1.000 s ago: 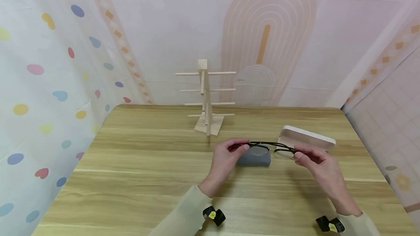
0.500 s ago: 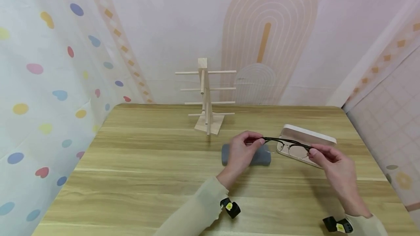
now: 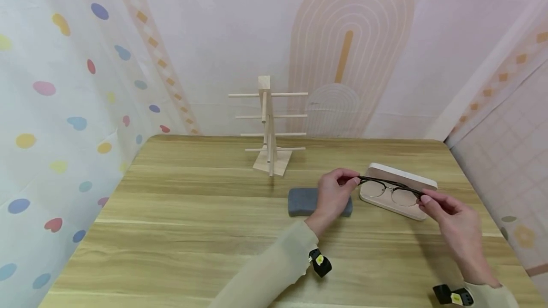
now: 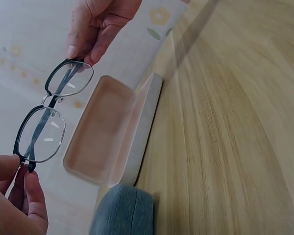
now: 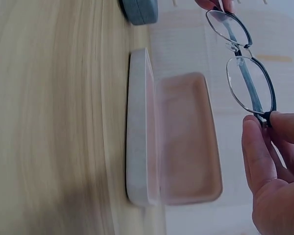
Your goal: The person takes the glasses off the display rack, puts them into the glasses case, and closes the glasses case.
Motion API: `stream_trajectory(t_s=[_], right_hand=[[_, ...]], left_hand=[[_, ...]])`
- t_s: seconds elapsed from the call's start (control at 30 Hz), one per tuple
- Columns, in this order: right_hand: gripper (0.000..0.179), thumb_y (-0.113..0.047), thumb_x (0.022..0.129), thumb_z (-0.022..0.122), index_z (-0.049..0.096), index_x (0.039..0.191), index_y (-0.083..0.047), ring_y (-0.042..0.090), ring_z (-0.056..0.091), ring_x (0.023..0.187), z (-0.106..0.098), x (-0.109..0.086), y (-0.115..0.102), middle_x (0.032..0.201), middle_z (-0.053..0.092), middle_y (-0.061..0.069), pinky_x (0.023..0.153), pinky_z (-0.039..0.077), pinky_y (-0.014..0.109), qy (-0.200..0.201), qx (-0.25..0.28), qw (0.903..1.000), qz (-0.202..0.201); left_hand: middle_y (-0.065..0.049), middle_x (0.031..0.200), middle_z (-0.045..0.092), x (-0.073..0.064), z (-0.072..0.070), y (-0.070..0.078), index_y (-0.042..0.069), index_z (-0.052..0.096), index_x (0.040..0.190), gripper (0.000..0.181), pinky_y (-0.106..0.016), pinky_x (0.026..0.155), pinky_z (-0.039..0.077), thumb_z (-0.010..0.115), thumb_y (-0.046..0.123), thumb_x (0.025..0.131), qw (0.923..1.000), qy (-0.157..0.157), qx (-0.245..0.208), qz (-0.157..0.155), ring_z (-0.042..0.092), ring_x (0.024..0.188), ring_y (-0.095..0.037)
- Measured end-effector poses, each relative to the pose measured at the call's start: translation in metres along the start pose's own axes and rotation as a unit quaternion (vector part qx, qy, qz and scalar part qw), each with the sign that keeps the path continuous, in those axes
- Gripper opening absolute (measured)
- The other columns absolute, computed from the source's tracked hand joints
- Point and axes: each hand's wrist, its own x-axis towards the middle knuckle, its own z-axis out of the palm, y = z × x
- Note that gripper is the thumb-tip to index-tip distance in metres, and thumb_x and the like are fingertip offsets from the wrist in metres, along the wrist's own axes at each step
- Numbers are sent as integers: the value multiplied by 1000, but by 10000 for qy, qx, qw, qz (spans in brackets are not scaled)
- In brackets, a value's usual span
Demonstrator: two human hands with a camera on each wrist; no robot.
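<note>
A pair of glasses (image 3: pixel 389 185) with black upper rims, thin metal lower rims and folded temples is held up between both hands. My left hand (image 3: pixel 334 194) pinches one end, my right hand (image 3: pixel 457 220) the other. In the head view the glasses overlap an open glasses case (image 3: pixel 400 210), white outside and pink inside, its lid raised at the back. Both wrist views show the glasses raised off the table, with the pink-lined case (image 5: pixel 191 142) standing beyond them. A closed grey-blue glasses case (image 3: pixel 301 202) lies partly hidden behind my left hand.
A wooden rack (image 3: pixel 266 122) with several horizontal pegs stands near the back of the wood-grain table (image 3: pixel 180 232). Patterned curtains (image 3: pixel 214 37) hang behind the table and along its sides.
Both hands have carried the glasses to the right, from in front of the grey-blue case to over the open case. More of the grey-blue case's left part shows now.
</note>
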Motion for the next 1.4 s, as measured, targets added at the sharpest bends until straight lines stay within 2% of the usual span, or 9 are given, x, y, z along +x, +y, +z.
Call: stream_trajectory(t_s=[0.17,0.33,0.4,0.47,0.63,0.8,1.03,1.17,1.4], right_hand=[[13,-10,97,73,81,102,-19,-1,73,80,-11,2,1,87,77,-10,75,56,14,55,-312,9995,32],[15,-7,98,72,81,100,-18,0,73,81,-19,6,5,87,77,-10,75,57,14,5,-143,9999,58],[15,-8,98,71,81,99,-19,-1,73,80,-21,8,6,87,77,-11,74,57,14,10,-265,9996,96],[15,-11,99,71,81,100,-22,-3,72,79,-23,9,7,86,76,-16,72,55,11,64,-626,9979,139],[13,-17,100,72,81,105,-24,-9,69,80,-29,11,10,87,73,-25,71,52,7,126,-1582,9872,137],[11,-20,99,73,80,106,-17,-12,66,80,-33,16,18,85,71,-27,70,50,7,66,-2083,9780,109],[38,-31,99,72,74,115,3,-17,55,81,-32,22,22,85,67,-33,67,46,9,-103,-3101,9507,21],[42,-34,100,70,73,119,4,-21,50,83,-32,25,23,87,67,-32,68,43,11,-208,-3378,9410,17],[34,-26,100,72,74,111,6,-17,51,82,-34,30,28,85,69,-24,68,42,10,-377,-3375,9406,-45]], left_hand=[[-2,88,76,5,14,0,3,79,97,6,-14,65,48,77,3,91,9999,-6,146,-70,54,69,6],[2,85,74,9,23,0,5,80,94,4,-14,66,49,78,4,91,9993,-60,332,-164,54,70,6],[3,85,74,11,24,-1,7,80,93,4,-14,67,49,78,4,91,9987,-123,455,-175,55,71,5],[6,84,73,14,27,-1,9,80,92,4,-14,68,49,78,5,91,9977,-210,613,-202,55,72,4],[9,81,71,20,32,-4,12,80,88,6,-15,68,47,79,7,91,9941,-375,995,-212,55,71,3],[7,80,73,26,34,-11,12,81,86,6,-14,68,45,79,7,89,9880,-449,1475,-109,56,70,3],[7,80,75,37,36,-18,15,82,85,6,-17,66,43,80,10,87,9754,-592,2121,-130,60,71,-1],[7,85,77,41,36,-20,16,82,85,5,-19,69,46,80,13,88,9665,-703,2462,-196,65,78,-6],[9,85,75,46,38,-20,18,82,85,7,-22,70,47,80,15,90,9561,-859,2764,-457,65,79,-7]])
